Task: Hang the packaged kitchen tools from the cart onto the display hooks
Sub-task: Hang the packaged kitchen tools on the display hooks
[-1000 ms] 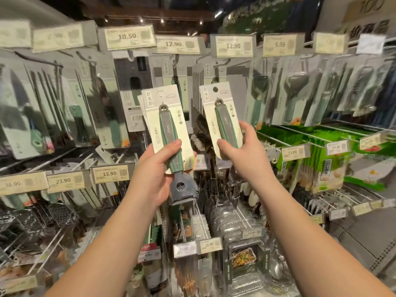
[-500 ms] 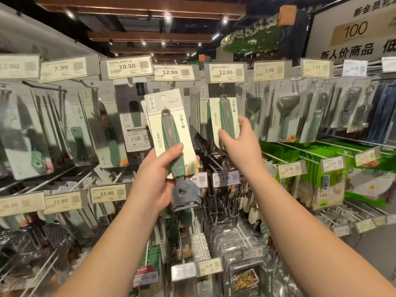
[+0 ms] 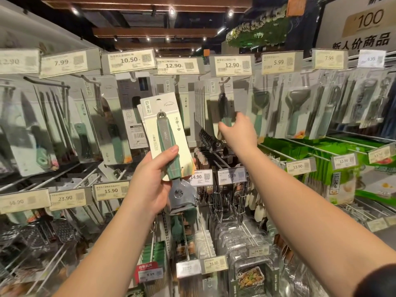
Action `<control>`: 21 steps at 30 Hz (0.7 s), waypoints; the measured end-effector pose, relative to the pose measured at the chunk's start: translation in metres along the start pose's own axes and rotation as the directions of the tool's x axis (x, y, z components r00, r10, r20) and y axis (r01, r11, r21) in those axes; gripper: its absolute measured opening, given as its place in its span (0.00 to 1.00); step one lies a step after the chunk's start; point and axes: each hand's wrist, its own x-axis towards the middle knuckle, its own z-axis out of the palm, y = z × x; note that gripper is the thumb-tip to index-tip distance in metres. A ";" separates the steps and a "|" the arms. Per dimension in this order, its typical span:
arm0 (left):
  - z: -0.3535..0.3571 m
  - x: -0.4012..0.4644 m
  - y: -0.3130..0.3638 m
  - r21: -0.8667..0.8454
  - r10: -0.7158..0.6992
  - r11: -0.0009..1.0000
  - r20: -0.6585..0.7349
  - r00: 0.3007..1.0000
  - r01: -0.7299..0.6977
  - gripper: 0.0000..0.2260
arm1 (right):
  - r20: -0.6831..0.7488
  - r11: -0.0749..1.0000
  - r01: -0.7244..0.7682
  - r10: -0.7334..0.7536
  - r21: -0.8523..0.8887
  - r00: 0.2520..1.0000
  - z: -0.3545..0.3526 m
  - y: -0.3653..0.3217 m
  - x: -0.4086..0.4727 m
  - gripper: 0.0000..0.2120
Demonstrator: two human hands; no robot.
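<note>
My left hand (image 3: pixel 150 185) grips a packaged kitchen tool (image 3: pixel 168 136) in front of the display: a green-handled scraper with a grey metal head on a cream card, held upright. My right hand (image 3: pixel 237 131) reaches up and forward, holding the lower part of a second packaged tool (image 3: pixel 224 103) of the same kind. That card's top is at the display hook (image 3: pixel 225 79) under the right 12.90 price tag (image 3: pixel 232 65). The picture there is blurred, so I cannot tell whether the card hangs on the hook.
Rows of hooks carry packaged knives, peelers and openers (image 3: pixel 297 108) along the top. Price tags (image 3: pixel 111 190) stick out at mid height. Green packets (image 3: pixel 334 181) hang at the right. Clear boxes (image 3: pixel 242 239) and graters (image 3: pixel 38 234) fill the lower hooks.
My right hand has carried its package up and away from me to the hook under the 12.90 tag. My left hand holds its package in about the same place. The view has tilted upward.
</note>
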 end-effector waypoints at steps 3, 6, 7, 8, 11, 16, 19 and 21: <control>-0.003 0.001 -0.001 -0.007 0.000 1.000 -0.004 1.000 0.000 0.16 | 0.017 1.000 -0.013 0.012 0.012 1.000 0.008 -0.004 0.008 0.16; -0.005 0.001 -0.002 -0.006 0.006 1.000 -0.011 1.000 -0.006 0.16 | 0.028 1.000 -0.018 0.018 -0.006 0.999 0.016 -0.006 0.014 0.14; -0.006 0.001 -0.001 -0.006 0.011 1.000 -0.011 1.000 -0.011 0.18 | 0.028 1.000 -0.026 0.027 -0.016 0.999 0.019 -0.006 0.016 0.15; -0.007 0.001 -0.001 -0.010 0.014 1.000 -0.011 1.000 -0.014 0.19 | 0.025 0.999 -0.033 0.033 -0.024 0.999 0.021 -0.006 0.017 0.16; -0.010 0.001 0.001 -0.009 0.026 1.000 -0.021 0.999 -0.026 0.22 | 0.022 0.999 -0.047 0.047 -0.028 0.999 0.029 -0.008 0.022 0.21; -0.012 -0.002 0.004 -0.022 0.031 0.999 -0.020 0.999 -0.032 0.17 | 0.047 0.996 -0.063 0.066 -0.061 0.997 0.036 -0.010 0.029 0.28; -0.013 -0.004 0.006 -0.019 0.021 1.000 -0.036 0.999 -0.022 0.19 | 0.053 0.994 -0.062 0.067 -0.087 0.996 0.039 -0.010 0.033 0.28; -0.015 -0.003 0.006 -0.016 0.011 1.000 -0.051 0.999 -0.012 0.22 | 0.056 0.993 -0.074 0.080 -0.097 0.995 0.041 -0.010 0.034 0.28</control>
